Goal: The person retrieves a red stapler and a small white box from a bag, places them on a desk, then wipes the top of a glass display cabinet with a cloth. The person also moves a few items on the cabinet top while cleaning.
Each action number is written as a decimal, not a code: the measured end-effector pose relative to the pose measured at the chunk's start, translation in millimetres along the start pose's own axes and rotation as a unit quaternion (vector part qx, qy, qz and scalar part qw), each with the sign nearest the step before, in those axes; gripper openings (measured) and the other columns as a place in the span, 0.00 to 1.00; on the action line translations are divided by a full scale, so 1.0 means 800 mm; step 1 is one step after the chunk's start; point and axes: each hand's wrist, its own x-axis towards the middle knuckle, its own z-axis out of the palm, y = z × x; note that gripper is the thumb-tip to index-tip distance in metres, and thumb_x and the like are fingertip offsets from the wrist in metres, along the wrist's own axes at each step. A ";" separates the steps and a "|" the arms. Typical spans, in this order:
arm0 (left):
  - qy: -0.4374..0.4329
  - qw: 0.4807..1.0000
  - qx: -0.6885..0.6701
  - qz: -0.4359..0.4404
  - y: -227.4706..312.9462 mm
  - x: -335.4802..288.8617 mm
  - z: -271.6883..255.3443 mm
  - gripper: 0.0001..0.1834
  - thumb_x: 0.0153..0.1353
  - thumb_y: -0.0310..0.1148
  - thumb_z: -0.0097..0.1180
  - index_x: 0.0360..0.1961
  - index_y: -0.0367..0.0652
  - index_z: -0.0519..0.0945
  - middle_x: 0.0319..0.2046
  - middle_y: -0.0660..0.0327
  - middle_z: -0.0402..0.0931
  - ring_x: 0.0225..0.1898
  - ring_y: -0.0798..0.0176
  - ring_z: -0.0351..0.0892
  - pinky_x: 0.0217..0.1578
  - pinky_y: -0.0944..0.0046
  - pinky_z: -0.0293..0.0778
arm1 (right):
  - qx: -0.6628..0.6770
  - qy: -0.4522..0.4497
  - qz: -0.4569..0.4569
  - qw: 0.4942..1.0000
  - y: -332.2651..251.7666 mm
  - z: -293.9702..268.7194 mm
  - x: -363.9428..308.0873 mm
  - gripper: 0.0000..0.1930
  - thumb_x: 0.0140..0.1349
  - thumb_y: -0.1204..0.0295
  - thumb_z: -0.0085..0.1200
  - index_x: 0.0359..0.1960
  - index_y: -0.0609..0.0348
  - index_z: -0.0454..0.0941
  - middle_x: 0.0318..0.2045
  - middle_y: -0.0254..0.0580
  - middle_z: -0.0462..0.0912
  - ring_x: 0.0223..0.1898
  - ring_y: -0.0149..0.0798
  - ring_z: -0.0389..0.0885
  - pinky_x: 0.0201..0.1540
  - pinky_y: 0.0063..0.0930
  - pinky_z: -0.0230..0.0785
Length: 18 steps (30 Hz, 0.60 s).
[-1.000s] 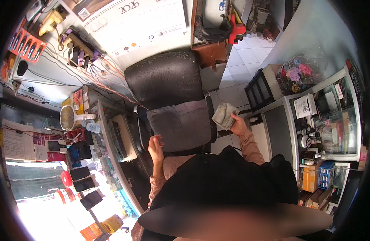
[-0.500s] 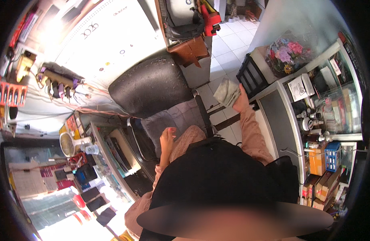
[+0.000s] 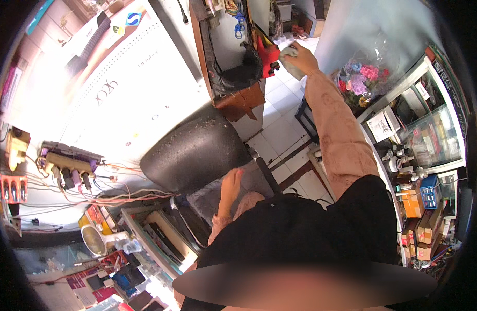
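Hanging over the chair [image 3: 189, 150], your left hand [image 3: 229, 187] is half curled and looks empty. Farther out, your right hand [image 3: 302, 60] has its fingers bent around the grey cloth [image 3: 290, 68], which appears beside the red object [image 3: 268, 54]; a firm, even grip should prevent slipping.

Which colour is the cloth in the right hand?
The cloth in the right hand looks greyish green, seen in the head view.

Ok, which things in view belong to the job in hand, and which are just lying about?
In the job:
grey cloth, held in the right hand
left hand, holding nothing that shows

Just about:
calendar
flower bouquet
white box
power strip
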 end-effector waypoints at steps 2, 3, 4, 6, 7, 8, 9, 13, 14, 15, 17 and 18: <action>-0.020 1.000 0.015 -0.018 -0.021 -0.004 -0.004 0.18 0.76 0.40 0.48 0.45 0.35 0.83 0.37 0.48 0.81 0.37 0.49 0.82 0.43 0.55 0.75 | -0.089 -0.056 -0.030 0.994 -0.022 0.010 0.027 0.35 0.49 0.50 0.67 0.61 0.45 0.77 0.49 0.49 0.87 0.50 0.52 0.87 0.52 0.46 0.78; -0.030 0.999 0.021 -0.016 -0.032 -0.006 -0.005 0.18 0.76 0.39 0.48 0.45 0.35 0.83 0.36 0.48 0.81 0.38 0.48 0.82 0.43 0.54 0.75 | -0.127 -0.088 -0.040 0.987 -0.031 0.015 0.037 0.37 0.49 0.51 0.69 0.63 0.43 0.75 0.48 0.50 0.87 0.50 0.52 0.86 0.52 0.47 0.77; -0.038 0.999 0.028 -0.015 -0.042 -0.005 -0.006 0.17 0.76 0.39 0.48 0.45 0.35 0.82 0.36 0.47 0.81 0.38 0.47 0.82 0.43 0.54 0.75 | -0.157 -0.120 -0.063 0.978 -0.036 0.018 0.044 0.40 0.48 0.52 0.70 0.66 0.41 0.72 0.48 0.51 0.87 0.51 0.51 0.86 0.52 0.47 0.77; -0.044 0.998 0.041 0.013 -0.055 0.002 -0.007 0.17 0.76 0.38 0.49 0.45 0.35 0.82 0.37 0.46 0.81 0.39 0.46 0.82 0.43 0.54 0.75 | -0.217 -0.151 -0.041 0.963 -0.042 0.028 0.053 0.43 0.47 0.52 0.69 0.67 0.44 0.69 0.49 0.49 0.87 0.49 0.52 0.87 0.51 0.50 0.78; -0.047 0.997 0.048 0.025 -0.058 0.006 -0.008 0.16 0.75 0.38 0.49 0.45 0.34 0.82 0.37 0.46 0.81 0.39 0.45 0.82 0.43 0.53 0.75 | -0.249 -0.170 -0.033 0.953 -0.043 0.034 0.055 0.44 0.46 0.53 0.69 0.68 0.45 0.68 0.49 0.49 0.87 0.49 0.53 0.87 0.51 0.51 0.79; -0.039 0.997 0.045 0.040 -0.057 0.012 -0.008 0.16 0.75 0.37 0.49 0.45 0.35 0.82 0.37 0.46 0.82 0.40 0.44 0.82 0.43 0.53 0.75 | -0.254 -0.190 -0.015 0.948 -0.043 0.038 0.057 0.45 0.47 0.57 0.69 0.70 0.43 0.65 0.46 0.48 0.88 0.48 0.52 0.87 0.50 0.51 0.79; -0.032 0.997 0.043 0.056 -0.053 0.021 -0.008 0.16 0.75 0.37 0.49 0.46 0.35 0.82 0.37 0.45 0.82 0.40 0.44 0.82 0.43 0.53 0.75 | -0.250 -0.175 -0.013 0.952 -0.043 0.043 0.059 0.44 0.47 0.58 0.69 0.70 0.43 0.65 0.45 0.48 0.87 0.49 0.51 0.87 0.49 0.50 0.80; -0.067 0.994 0.032 0.086 -0.012 0.066 -0.016 0.15 0.75 0.36 0.50 0.47 0.35 0.82 0.39 0.46 0.82 0.41 0.45 0.84 0.44 0.53 0.76 | -0.291 -0.136 0.036 0.946 -0.044 0.047 0.054 0.41 0.41 0.57 0.74 0.62 0.39 0.73 0.49 0.49 0.85 0.52 0.51 0.86 0.51 0.47 0.79; -0.079 0.994 0.018 0.073 0.001 0.076 -0.017 0.15 0.75 0.36 0.50 0.47 0.35 0.82 0.39 0.46 0.83 0.41 0.46 0.84 0.43 0.54 0.76 | -0.301 -0.125 0.035 0.945 -0.045 0.044 0.051 0.40 0.41 0.57 0.74 0.61 0.38 0.74 0.50 0.48 0.85 0.52 0.51 0.86 0.51 0.47 0.80; -0.091 0.994 0.005 0.061 0.012 0.088 -0.018 0.15 0.75 0.36 0.51 0.47 0.34 0.83 0.39 0.46 0.83 0.40 0.48 0.84 0.43 0.54 0.76 | -0.311 -0.113 0.033 0.943 -0.048 0.038 0.047 0.39 0.41 0.57 0.74 0.60 0.38 0.75 0.51 0.48 0.84 0.52 0.50 0.85 0.51 0.46 0.80; -0.112 0.992 -0.027 0.042 0.030 0.116 -0.015 0.15 0.75 0.36 0.52 0.47 0.34 0.83 0.39 0.47 0.83 0.40 0.51 0.85 0.42 0.56 0.77 | -0.341 -0.130 0.021 0.931 -0.052 0.015 0.039 0.37 0.43 0.58 0.71 0.61 0.40 0.75 0.47 0.48 0.86 0.51 0.48 0.86 0.50 0.47 0.81; -0.122 0.991 -0.045 0.036 0.036 0.131 -0.012 0.15 0.74 0.36 0.53 0.46 0.35 0.83 0.39 0.48 0.83 0.41 0.53 0.85 0.42 0.56 0.77 | -0.364 -0.140 0.017 0.921 -0.055 0.001 0.034 0.36 0.45 0.58 0.70 0.61 0.41 0.75 0.45 0.49 0.87 0.51 0.47 0.87 0.49 0.47 0.81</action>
